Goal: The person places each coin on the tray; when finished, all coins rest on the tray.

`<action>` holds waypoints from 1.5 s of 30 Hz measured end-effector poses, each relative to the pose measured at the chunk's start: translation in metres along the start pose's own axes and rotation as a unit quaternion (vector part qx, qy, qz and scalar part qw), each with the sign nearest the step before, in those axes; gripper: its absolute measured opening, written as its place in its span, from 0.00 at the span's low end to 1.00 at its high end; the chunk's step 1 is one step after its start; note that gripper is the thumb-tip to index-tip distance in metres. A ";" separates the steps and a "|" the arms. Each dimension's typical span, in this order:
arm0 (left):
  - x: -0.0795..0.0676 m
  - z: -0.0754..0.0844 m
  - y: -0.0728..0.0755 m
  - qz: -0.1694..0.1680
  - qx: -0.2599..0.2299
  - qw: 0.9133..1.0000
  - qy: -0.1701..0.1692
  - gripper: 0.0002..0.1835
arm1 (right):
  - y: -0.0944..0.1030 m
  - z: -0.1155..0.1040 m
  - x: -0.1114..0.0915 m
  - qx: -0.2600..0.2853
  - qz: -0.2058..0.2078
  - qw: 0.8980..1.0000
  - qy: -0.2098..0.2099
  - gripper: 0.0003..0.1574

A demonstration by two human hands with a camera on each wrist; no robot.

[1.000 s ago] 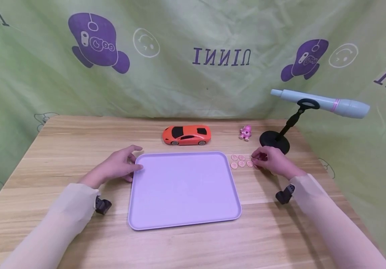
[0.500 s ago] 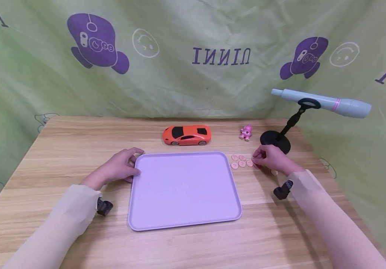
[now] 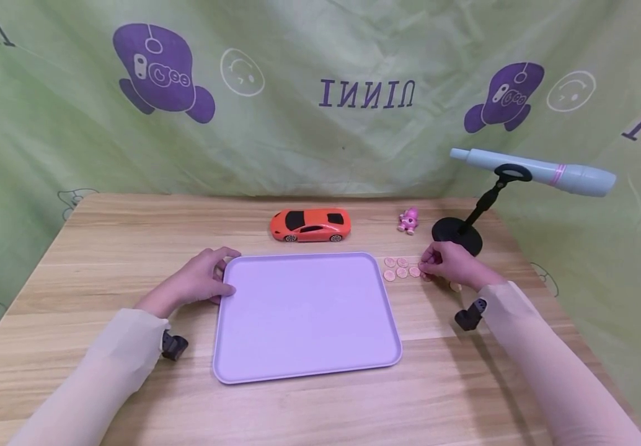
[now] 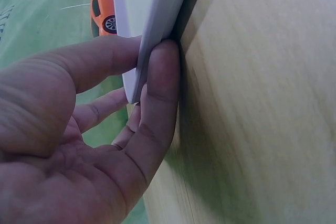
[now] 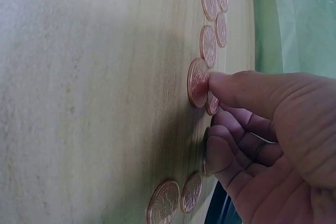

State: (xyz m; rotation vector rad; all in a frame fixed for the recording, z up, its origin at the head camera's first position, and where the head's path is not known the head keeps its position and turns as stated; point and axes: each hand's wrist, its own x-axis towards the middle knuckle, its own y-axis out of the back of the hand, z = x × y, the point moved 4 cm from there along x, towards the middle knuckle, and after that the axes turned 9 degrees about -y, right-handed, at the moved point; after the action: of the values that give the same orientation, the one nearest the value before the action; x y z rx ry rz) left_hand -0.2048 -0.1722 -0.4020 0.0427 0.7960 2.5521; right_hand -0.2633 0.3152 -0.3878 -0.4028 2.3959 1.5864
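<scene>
Tray (image 3: pixel 306 316) at centre has its left rim pinched by the left hand (image 3: pixel 198 279); to its right, the right hand (image 3: pixel 453 263), thumb and forefinger parted, touches coins (image 3: pixel 402 272) on the bench (image 3: pixel 103 248).

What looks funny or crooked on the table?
The purple tray looks a little crooked: in the head view its near edge slants up toward the right, while the back edge of the table runs almost level. I see nothing spilled or broken.
</scene>
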 end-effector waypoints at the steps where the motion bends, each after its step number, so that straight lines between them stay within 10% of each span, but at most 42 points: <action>1: 0.000 0.000 0.000 0.000 0.000 1.000 0.000 0.39 | 0.000 0.001 0.000 0.000 0.001 1.000 0.001 0.14; 45: 0.000 -0.004 0.000 -0.007 -0.005 1.000 0.010 0.37 | 0.005 0.013 -0.004 0.001 0.067 0.998 0.016 0.14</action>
State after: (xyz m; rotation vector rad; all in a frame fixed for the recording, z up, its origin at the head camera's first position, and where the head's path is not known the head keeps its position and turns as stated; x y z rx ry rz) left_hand -0.2058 -0.1744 -0.4049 0.0084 0.7877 2.5476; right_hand -0.2609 0.3294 -0.3873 -0.2749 2.4957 1.6455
